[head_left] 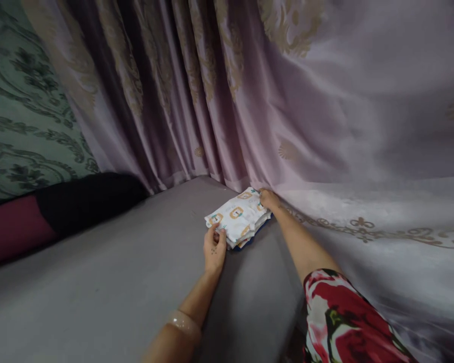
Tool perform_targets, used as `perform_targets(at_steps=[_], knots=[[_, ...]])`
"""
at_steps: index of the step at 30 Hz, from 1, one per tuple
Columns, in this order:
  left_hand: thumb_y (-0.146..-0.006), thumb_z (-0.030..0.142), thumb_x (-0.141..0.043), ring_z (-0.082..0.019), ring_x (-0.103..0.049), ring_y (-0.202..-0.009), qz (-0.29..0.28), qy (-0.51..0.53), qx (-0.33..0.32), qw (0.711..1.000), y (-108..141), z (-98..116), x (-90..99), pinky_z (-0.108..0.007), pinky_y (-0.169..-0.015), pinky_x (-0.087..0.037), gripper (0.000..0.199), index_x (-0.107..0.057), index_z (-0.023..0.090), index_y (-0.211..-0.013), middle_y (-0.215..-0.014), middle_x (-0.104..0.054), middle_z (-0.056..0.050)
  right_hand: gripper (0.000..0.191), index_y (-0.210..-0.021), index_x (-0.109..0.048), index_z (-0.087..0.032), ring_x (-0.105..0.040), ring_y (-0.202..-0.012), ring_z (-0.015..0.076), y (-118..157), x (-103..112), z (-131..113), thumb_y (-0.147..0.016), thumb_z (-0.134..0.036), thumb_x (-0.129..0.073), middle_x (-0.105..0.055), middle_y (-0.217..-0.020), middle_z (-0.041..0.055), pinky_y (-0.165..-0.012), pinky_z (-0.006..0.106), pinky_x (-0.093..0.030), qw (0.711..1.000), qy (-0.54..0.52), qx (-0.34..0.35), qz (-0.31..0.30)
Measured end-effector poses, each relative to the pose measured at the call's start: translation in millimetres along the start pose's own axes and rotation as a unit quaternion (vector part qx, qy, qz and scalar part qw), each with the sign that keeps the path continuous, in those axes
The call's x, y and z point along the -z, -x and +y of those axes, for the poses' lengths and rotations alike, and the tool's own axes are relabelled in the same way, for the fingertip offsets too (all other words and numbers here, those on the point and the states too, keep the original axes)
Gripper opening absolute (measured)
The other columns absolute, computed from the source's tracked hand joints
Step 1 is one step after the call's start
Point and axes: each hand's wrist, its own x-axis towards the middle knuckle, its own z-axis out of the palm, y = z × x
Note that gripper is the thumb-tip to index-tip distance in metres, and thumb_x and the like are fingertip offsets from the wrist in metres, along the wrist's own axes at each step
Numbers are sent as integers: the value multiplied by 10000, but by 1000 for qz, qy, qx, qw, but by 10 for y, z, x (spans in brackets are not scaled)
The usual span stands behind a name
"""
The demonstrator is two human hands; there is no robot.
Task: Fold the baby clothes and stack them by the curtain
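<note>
A small stack of folded cloths (236, 213) lies on the grey surface near the curtain. Its top cloth is white with orange lion faces, and blue shows at the bottom edge. My left hand (215, 247) is at the near left corner of the stack, fingers bent against the cloth. My right hand (268, 199) grips the far right corner, its fingers partly hidden.
Grey bed-like surface (98, 282) spreads to the left. Pinkish-purple curtains (227, 126) with gold patterns hang behind and to the right. A black and maroon bolster (87, 201) lies along the green patterned wall (26, 116).
</note>
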Motion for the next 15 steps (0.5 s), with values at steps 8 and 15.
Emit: perform_targets(at_steps=[8, 15], knots=[[-780, 447, -666, -109, -522, -572, 10, -17, 2, 1000, -33, -72, -9, -214, -567, -459, 470, -628, 164, -1153, -671, -535, 30, 380, -1258, -588, -89, -605, -1132, 248, 136, 77, -69, -954, -199, -389, -648, -1185, 199, -927, 312, -443, 999, 26, -42, -1], [-822, 349, -641, -108, -541, -615, -19, -36, 25, 999, -80, -54, -13, -213, -608, -487, 413, -614, 181, -1198, -702, -559, 22, 464, -1401, -472, -168, -364, -1360, 290, 648, -40, -788, -987, -294, -305, -410, -1479, 161, -1104, 429, -283, 991, 55, 107, 53]])
